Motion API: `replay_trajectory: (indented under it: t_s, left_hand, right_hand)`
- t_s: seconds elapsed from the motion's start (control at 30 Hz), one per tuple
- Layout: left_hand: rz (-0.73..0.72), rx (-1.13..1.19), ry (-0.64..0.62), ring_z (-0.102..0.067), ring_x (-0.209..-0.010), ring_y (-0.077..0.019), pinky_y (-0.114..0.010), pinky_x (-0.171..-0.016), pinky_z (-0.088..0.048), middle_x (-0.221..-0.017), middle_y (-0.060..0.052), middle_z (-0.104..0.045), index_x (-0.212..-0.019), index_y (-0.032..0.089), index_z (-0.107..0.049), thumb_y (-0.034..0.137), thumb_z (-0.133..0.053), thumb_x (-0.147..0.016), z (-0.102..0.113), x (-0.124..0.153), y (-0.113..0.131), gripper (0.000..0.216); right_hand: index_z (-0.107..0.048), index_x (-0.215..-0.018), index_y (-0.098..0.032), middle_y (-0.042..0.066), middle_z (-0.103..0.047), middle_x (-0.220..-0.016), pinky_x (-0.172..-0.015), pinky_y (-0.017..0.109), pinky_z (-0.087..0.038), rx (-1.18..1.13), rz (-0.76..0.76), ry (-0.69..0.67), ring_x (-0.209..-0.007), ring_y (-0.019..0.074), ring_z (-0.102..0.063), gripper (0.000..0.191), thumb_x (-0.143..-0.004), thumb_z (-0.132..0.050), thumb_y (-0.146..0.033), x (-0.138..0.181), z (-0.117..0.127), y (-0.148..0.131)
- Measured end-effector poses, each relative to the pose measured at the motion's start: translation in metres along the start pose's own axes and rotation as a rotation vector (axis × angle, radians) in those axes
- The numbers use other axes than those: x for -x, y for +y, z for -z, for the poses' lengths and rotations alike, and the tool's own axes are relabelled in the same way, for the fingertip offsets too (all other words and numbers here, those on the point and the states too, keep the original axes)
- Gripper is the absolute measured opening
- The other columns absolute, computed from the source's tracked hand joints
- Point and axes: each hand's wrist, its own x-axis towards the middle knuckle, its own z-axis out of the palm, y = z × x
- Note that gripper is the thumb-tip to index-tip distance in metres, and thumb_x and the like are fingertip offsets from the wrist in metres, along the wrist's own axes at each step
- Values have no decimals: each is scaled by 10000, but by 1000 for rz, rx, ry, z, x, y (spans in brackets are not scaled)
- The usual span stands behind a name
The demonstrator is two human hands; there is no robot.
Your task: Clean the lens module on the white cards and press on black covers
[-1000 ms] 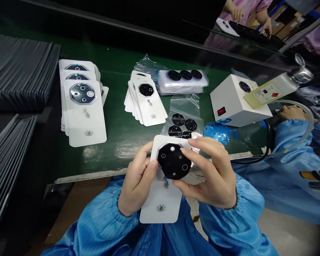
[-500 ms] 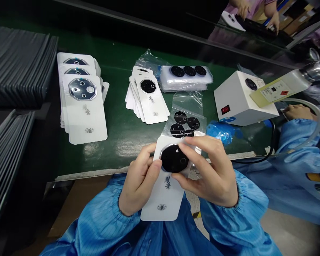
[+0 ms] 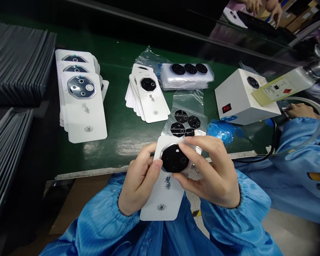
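A white phone back cover (image 3: 164, 193) is held over my lap at the table's near edge. My left hand (image 3: 138, 183) grips its left side, thumb resting beside the camera opening. A black octagonal lens plate (image 3: 174, 159) sits in that opening, and my right hand (image 3: 212, 172) presses it with the forefinger on top and the thumb below. Both hands are closed on these parts. Just beyond lies a clear bag with loose black lens plates (image 3: 184, 122).
On the green belt (image 3: 117, 117) lie a stack of finished covers (image 3: 81, 103), a fanned stack of covers (image 3: 148, 94), a tray of lens plates (image 3: 186, 74) and blue film scraps (image 3: 221, 129). A white box with a red switch (image 3: 242, 99) and a co-worker's sleeve (image 3: 296, 149) are on the right.
The black lens plate has gone from tilted above the cover to seated flat in the camera opening. My right forefinger has moved onto it. The view shifted slightly.
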Motion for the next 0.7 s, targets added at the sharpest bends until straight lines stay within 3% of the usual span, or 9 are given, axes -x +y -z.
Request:
replay_trajectory:
  t_s: [0.27, 0.7]
  left_hand:
    - [-42, -90, 28, -420, -343, -76, -177, -327, -291, -477, 79, -484, -1145, 304, -498, 264, -421, -945, -2, 1, -1, 218]
    - [-73, -147, 36, -390, -331, -69, -172, -319, -265, -460, 87, -467, -1008, 256, -513, 243, -431, -935, -2, 1, 2, 110]
  right_hand:
    - [-575, -1071, -74, 174, -603, -1049, -765, 429, -535, 22, 6, -10, -996, 263, -583, 377, -780, -662, -297, -3, 3, -4]
    - [-599, -1032, -93, 171, -613, -1025, -738, 427, -572, 69, 29, 10, -981, 272, -598, 276, -796, -618, -235, -5, 7, -9]
